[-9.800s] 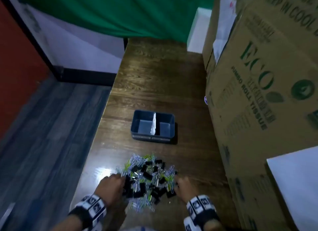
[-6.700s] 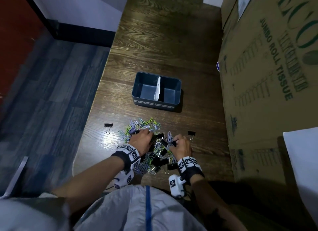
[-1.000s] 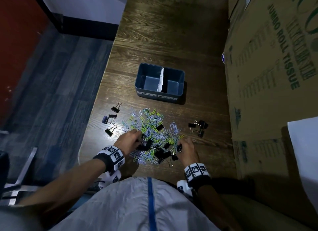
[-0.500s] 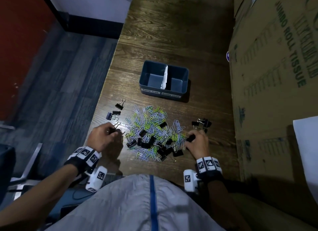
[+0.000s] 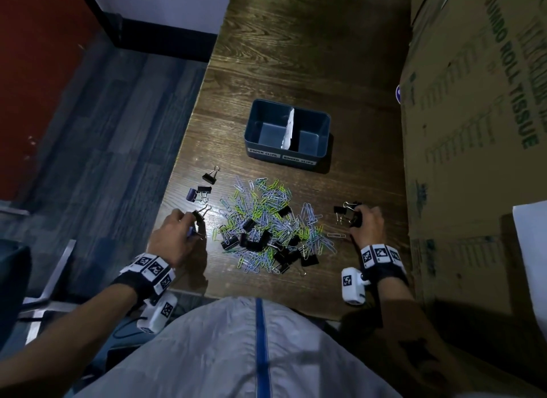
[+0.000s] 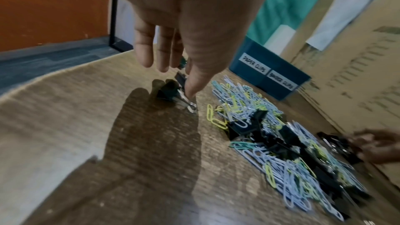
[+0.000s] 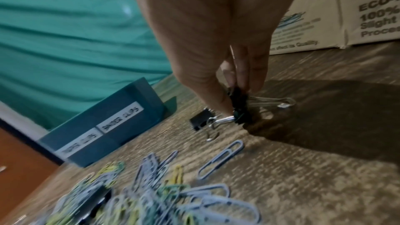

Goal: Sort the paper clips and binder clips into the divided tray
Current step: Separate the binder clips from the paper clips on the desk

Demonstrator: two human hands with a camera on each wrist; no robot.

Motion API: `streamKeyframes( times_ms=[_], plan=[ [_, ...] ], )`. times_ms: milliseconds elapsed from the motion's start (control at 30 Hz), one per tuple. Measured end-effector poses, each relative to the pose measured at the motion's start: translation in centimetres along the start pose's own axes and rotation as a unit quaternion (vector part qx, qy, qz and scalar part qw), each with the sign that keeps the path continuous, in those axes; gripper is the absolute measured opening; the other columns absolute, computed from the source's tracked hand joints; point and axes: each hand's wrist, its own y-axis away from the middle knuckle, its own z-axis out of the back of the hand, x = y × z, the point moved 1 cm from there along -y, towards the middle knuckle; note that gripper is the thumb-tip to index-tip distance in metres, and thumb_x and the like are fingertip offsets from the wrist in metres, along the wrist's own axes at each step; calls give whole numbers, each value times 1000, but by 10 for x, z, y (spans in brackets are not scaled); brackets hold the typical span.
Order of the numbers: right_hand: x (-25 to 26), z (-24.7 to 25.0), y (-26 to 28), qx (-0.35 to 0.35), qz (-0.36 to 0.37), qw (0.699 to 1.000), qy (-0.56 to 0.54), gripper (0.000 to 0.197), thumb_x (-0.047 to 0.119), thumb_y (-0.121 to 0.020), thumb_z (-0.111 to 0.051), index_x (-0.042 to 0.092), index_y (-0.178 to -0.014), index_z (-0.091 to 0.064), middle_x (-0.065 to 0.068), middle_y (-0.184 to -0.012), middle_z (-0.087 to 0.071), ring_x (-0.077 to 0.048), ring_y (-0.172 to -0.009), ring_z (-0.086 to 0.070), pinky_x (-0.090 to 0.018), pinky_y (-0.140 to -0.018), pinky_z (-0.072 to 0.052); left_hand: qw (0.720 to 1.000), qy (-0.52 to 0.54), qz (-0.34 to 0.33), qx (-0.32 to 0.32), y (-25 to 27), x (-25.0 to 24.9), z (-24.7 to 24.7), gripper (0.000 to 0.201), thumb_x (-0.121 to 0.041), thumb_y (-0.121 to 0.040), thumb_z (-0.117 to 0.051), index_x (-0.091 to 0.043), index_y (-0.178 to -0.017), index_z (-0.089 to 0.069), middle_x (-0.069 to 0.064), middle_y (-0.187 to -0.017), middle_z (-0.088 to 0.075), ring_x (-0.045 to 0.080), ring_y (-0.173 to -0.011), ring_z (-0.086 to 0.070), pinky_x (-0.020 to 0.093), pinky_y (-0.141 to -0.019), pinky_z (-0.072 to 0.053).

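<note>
A blue divided tray (image 5: 322, 148), labelled paper clips on the left and binder clips on the right, stands empty at mid-table. In front of it lies a mixed pile (image 5: 266, 226) of coloured paper clips and black binder clips. My left hand (image 5: 189, 220) hangs left of the pile with fingers fairly straight. Its thumb (image 6: 192, 83) touches the wire handle of a black binder clip (image 6: 169, 90) lying on the table. My right hand (image 5: 359, 217) is right of the pile and pinches a black binder clip (image 7: 238, 107) between thumb and fingers, low over the table.
Three more binder clips (image 5: 201, 191) lie left of the pile near the table's left edge. Another binder clip (image 7: 200, 121) and one loose paper clip (image 7: 220, 158) lie by my right hand. Large cardboard boxes (image 5: 473, 131) wall off the right side. The floor drops away on the left.
Both hands have left the middle of the pile. The left went out to the binder clips on the left; the right carried a binder clip to the group on the right.
</note>
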Motion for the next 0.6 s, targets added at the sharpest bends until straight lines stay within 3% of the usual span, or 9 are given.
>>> streamKeyframes(
  times_ms=[167,233,333,400,467,600],
  plan=[
    [14,-17,20,-29,58,998,25,56,6,-78,-77,20,-128,-57,-6,-129,-43,-26,-121,-46,-39,-97,-48,993,15,-100,69,-3,-31,-7,34,-34,-85,-66,-22,-112,-51,-2,-106,-51,19,-88,-56,29,-64,-39],
    [24,-29,33,2,96,995,10,47,10,-78,-79,24,-120,-61,-1,-128,-45,-21,-118,-50,-37,-96,-51,987,16,-133,84,-2,-49,-11,36,-34,-86,-64,-23,-118,-51,-1,-105,-52,19,-90,-57,27,-65,-35],
    [38,-47,54,96,184,978,-10,31,15,-80,-78,23,-108,-67,3,-116,-58,-16,-99,-61,-32,-84,-57,985,6,-141,100,-2,-67,-20,38,-37,-90,-59,-24,-124,-48,0,-105,-51,17,-88,-56,26,-65,-36],
    [47,-59,68,164,224,960,22,39,25,-82,-78,25,-118,-64,5,-120,-58,-15,-103,-61,-35,-87,-56,985,-2,-133,107,-4,-71,-25,40,-35,-89,-60,-25,-125,-45,2,-108,-47,20,-87,-56,27,-62,-38],
    [55,-70,79,196,246,947,58,55,33,-83,-76,28,-132,-53,6,-132,-49,-16,-109,-57,-36,-90,-53,986,1,-129,110,-7,-72,-29,45,-28,-86,-66,-27,-125,-43,3,-111,-43,21,-82,-56,27,-60,-40],
    [73,-83,89,173,290,936,102,71,36,-86,-73,25,-145,-36,-4,-137,-37,-20,-105,-56,-37,-84,-56,987,9,-117,109,-14,-80,-32,49,-25,-82,-71,-23,-123,-45,7,-118,-40,24,-79,-58,33,-61,-50]
  ],
)
